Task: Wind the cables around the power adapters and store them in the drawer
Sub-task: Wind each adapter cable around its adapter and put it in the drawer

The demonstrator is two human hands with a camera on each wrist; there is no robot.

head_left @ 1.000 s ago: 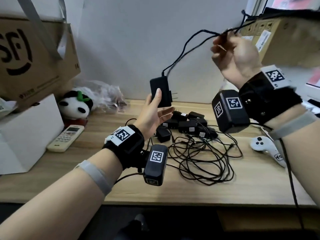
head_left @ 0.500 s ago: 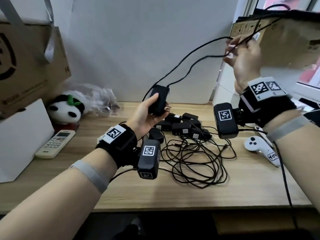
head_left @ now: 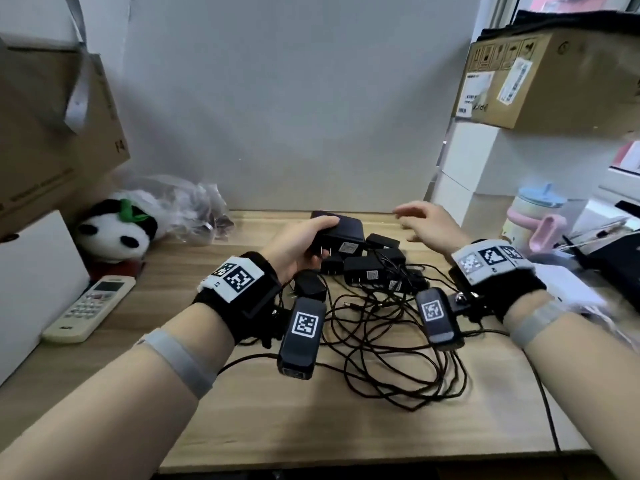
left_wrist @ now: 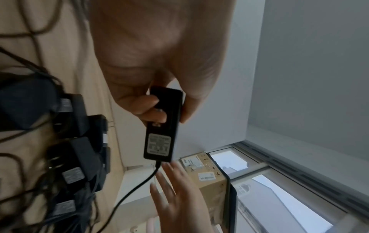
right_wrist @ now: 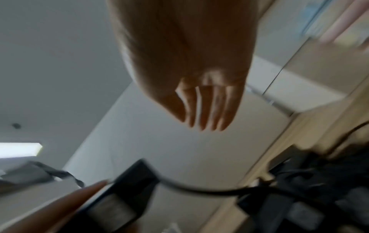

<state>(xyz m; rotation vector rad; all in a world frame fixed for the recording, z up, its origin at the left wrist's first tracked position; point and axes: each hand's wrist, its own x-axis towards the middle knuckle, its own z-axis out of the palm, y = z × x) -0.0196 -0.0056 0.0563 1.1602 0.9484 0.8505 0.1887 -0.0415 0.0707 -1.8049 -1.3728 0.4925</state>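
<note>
Head view: left hand (head_left: 294,245) grips adapter (head_left: 341,233); right hand (head_left: 427,223) seemingly open.

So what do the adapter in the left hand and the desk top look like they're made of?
The adapter, held in the left hand: looks like black moulded plastic, matte to satin, with a pale printed label. The desk top: light wood-grain surface with plank lines; solid wood or laminate, cannot tell.

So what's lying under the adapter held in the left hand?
More black adapters heaped on the wooden desk, their tangled cables spreading toward the viewer. The held adapter and left hand cover part of the heap.
</note>
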